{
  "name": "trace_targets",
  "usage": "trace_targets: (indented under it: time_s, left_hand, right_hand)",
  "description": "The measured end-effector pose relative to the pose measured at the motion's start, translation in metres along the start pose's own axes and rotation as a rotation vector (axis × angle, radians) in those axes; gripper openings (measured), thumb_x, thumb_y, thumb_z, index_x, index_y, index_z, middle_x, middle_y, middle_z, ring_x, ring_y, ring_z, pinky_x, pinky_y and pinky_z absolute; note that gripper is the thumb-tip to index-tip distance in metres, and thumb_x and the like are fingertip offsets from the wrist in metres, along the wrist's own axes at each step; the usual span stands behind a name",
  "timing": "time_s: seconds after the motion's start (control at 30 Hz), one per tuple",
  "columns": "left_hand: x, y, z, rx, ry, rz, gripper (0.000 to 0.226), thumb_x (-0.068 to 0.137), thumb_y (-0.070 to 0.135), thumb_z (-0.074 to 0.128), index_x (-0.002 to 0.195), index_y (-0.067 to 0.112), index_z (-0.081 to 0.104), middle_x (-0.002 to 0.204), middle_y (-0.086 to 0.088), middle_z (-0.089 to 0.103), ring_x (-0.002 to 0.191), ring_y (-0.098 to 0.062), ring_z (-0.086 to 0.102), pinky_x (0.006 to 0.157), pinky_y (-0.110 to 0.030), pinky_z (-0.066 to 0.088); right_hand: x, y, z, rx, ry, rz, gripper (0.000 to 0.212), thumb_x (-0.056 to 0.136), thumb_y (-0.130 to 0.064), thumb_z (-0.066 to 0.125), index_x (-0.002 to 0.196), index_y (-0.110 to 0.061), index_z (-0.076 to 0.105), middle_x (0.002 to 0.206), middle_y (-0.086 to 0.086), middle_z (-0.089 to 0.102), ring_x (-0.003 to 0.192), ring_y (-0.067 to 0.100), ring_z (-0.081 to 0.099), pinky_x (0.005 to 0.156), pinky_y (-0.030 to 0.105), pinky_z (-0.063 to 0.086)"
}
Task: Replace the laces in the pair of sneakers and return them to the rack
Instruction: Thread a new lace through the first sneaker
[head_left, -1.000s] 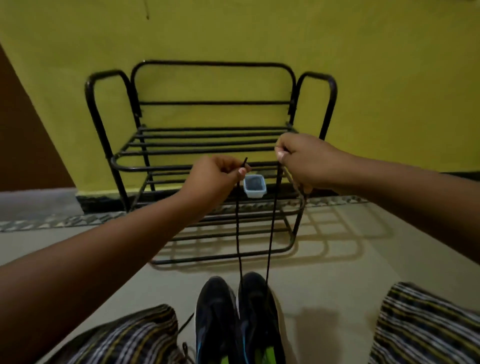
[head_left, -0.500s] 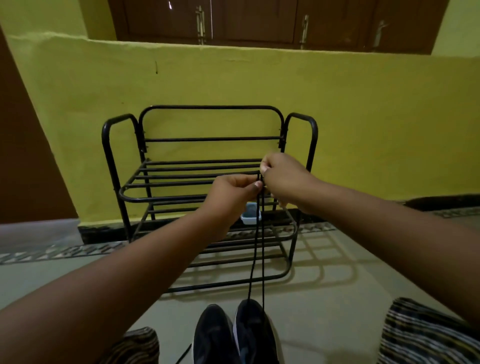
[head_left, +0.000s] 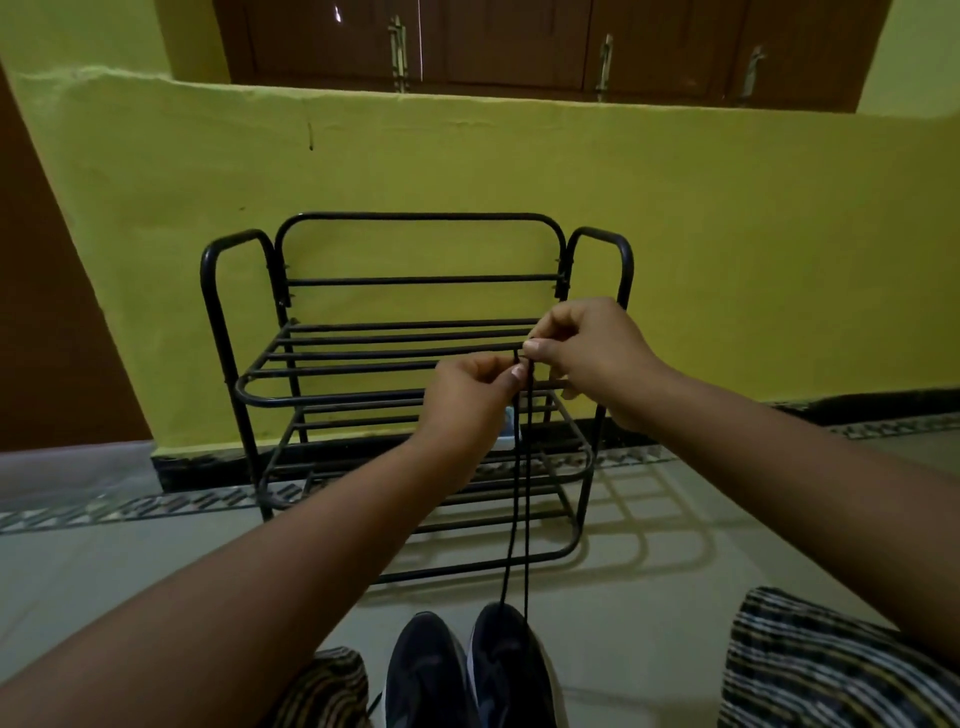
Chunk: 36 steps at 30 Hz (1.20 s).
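- black metal shoe rack (head_left: 249, 384): centre of frame, against the yellow wall (head_left: 727, 249), three tiers of bars, nothing visible on the top tier
- left hand (head_left: 470, 400): centre frame, in front of the rack's middle tier. Thumb and fingers curled, pinching one end of the black lace (head_left: 519, 509) near its tip
- lace: two strands run side by side, nearly parallel and taut, from the two hands straight down to the right-hand sneaker
- small pale container (head_left: 508, 441): just visible behind the left hand, on a lower tier of the rack; mostly hidden
- right hand (head_left: 587, 353): just right of and slightly above the left hand, close beside it; whether they touch, can't tell. Fingertips pinch the other lace end
- sneakers (head_left: 467, 670): dark pair, side by side on the floor at bottom centre, toes toward the rack; both strands enter the right-hand one at its top
- striped fabric (head_left: 831, 670): lower right corner, another patch at lower left beside the sneakers
- brown wooden shutters (head_left: 519, 41): top of frame, above the wall ledge
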<state>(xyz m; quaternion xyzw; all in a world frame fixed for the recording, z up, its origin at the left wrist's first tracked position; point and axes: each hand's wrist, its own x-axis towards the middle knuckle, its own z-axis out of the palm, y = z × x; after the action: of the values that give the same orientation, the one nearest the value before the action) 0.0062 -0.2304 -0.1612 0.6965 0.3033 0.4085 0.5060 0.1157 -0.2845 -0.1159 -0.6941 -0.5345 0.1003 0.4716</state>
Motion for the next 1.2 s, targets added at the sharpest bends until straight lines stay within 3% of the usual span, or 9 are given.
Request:
trace_targets:
  time_s: [0.07, 0.17, 0.33, 0.47, 0.77, 1.0, 1.07, 1.2]
  left_hand:
    - [0.002, -0.001, 0.000, -0.012, 0.028, 0.002, 0.015, 0.094, 0.020, 0.054, 0.099, 0.022, 0.068, 0.097, 0.003, 0.069, 0.097, -0.008, 0.061, 0.078, -0.024, 0.047]
    - [0.001, 0.000, 0.001, -0.040, 0.059, 0.030, 0.016, 0.094, 0.017, 0.054, 0.101, 0.022, 0.067, 0.096, 0.004, 0.067, 0.097, -0.008, 0.061, 0.080, -0.023, 0.048]
    - [0.000, 0.003, 0.001, -0.056, 0.090, 0.093, 0.016, 0.092, 0.015, 0.058, 0.085, 0.030, 0.060, 0.092, 0.004, 0.068, 0.089, -0.004, 0.063, 0.073, -0.019, 0.048]
    - [0.002, 0.001, 0.002, -0.069, 0.090, 0.062, 0.012, 0.092, 0.015, 0.057, 0.093, 0.025, 0.063, 0.095, 0.003, 0.068, 0.091, -0.003, 0.062, 0.074, -0.018, 0.047]
    - [0.001, 0.005, 0.001, -0.105, 0.095, 0.080, 0.011, 0.091, 0.016, 0.058, 0.089, 0.022, 0.067, 0.089, 0.005, 0.069, 0.085, -0.002, 0.062, 0.074, -0.017, 0.048]
    - [0.003, 0.004, 0.000, -0.095, 0.031, 0.071, 0.015, 0.092, 0.012, 0.056, 0.099, 0.014, 0.069, 0.091, 0.001, 0.072, 0.076, 0.008, 0.065, 0.055, -0.002, 0.043]
    - [0.002, 0.004, 0.000, -0.087, 0.028, 0.075, 0.015, 0.092, 0.011, 0.056, 0.101, 0.013, 0.068, 0.092, 0.000, 0.072, 0.077, 0.007, 0.065, 0.058, -0.003, 0.045]
    - [0.002, 0.002, 0.002, 0.014, 0.065, 0.124, 0.013, 0.091, 0.014, 0.058, 0.095, 0.019, 0.069, 0.091, 0.002, 0.072, 0.088, -0.002, 0.066, 0.079, -0.018, 0.051]
  right_hand:
    - [0.002, 0.000, -0.005, 0.023, 0.055, -0.022, 0.015, 0.088, -0.013, 0.064, 0.073, -0.016, 0.061, 0.072, -0.007, 0.058, 0.068, 0.006, 0.054, 0.055, 0.022, 0.039]
    - [0.004, 0.003, -0.010, 0.054, 0.028, 0.009, 0.012, 0.087, -0.014, 0.065, 0.075, -0.014, 0.062, 0.075, 0.000, 0.060, 0.067, 0.012, 0.054, 0.051, 0.023, 0.041]
    - [0.003, 0.003, -0.012, 0.065, 0.011, -0.014, 0.014, 0.087, -0.015, 0.065, 0.074, -0.016, 0.064, 0.072, 0.001, 0.060, 0.067, 0.014, 0.054, 0.048, 0.023, 0.042]
    - [0.005, 0.004, -0.014, 0.104, 0.045, -0.012, 0.013, 0.088, -0.015, 0.064, 0.074, -0.017, 0.064, 0.073, 0.000, 0.060, 0.068, 0.014, 0.056, 0.050, 0.024, 0.044]
    - [0.002, 0.007, -0.012, 0.147, -0.057, -0.003, 0.006, 0.084, -0.017, 0.069, 0.078, -0.015, 0.069, 0.074, 0.000, 0.064, 0.069, 0.014, 0.057, 0.051, 0.025, 0.045]
    - [0.001, 0.009, -0.009, 0.160, -0.054, -0.056, 0.011, 0.084, -0.015, 0.069, 0.073, -0.017, 0.068, 0.072, 0.004, 0.065, 0.068, 0.015, 0.057, 0.050, 0.025, 0.044]
    - [0.000, 0.010, -0.009, 0.152, -0.067, -0.068, 0.011, 0.083, -0.015, 0.069, 0.073, -0.018, 0.068, 0.075, 0.007, 0.066, 0.070, 0.016, 0.057, 0.050, 0.025, 0.044]
    - [-0.001, 0.010, -0.008, 0.123, -0.058, -0.119, 0.010, 0.084, -0.015, 0.068, 0.074, -0.016, 0.067, 0.073, 0.006, 0.067, 0.064, 0.011, 0.057, 0.048, 0.019, 0.042]
